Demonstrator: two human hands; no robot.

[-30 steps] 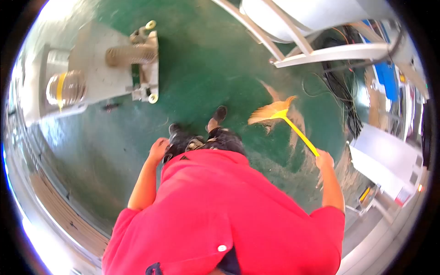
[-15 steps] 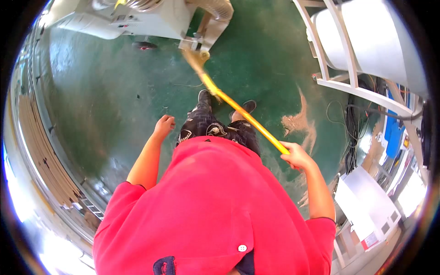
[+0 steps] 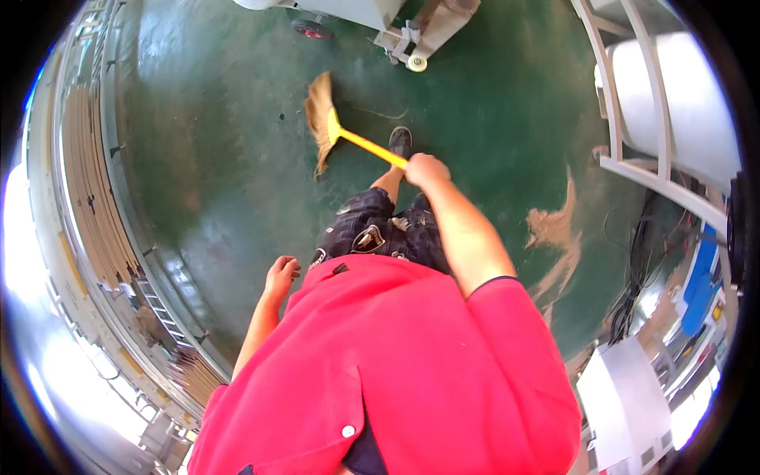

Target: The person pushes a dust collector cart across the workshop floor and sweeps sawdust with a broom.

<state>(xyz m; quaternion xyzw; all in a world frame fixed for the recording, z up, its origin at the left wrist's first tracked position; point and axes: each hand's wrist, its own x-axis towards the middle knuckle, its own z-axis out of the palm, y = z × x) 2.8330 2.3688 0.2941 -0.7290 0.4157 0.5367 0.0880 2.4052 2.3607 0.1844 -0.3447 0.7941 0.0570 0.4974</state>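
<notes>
My right hand [image 3: 427, 170] is closed around the yellow handle of a broom [image 3: 366, 145], out in front of my body. The broom's tan bristles [image 3: 320, 115] rest on or just above the green floor [image 3: 229, 158], ahead and to the left of my foot. Down at my left side, my left hand [image 3: 283, 276] hangs with loosely bent fingers and nothing in it. A pile of sawdust-like debris [image 3: 554, 226] lies on the floor to my right.
A wheeled machine [image 3: 348, 12] with a caster [image 3: 417, 62] stands ahead. On the right are a white metal frame [image 3: 661, 103] around a large white cylinder [image 3: 673, 95], black cables [image 3: 633, 277] and a white box [image 3: 625, 404]. Stacked boards [image 3: 91, 182] line the left.
My right hand has swung forward and leftward across my body with the broom. The bristles now lie farther back from the machine. My left hand stays low at my side.
</notes>
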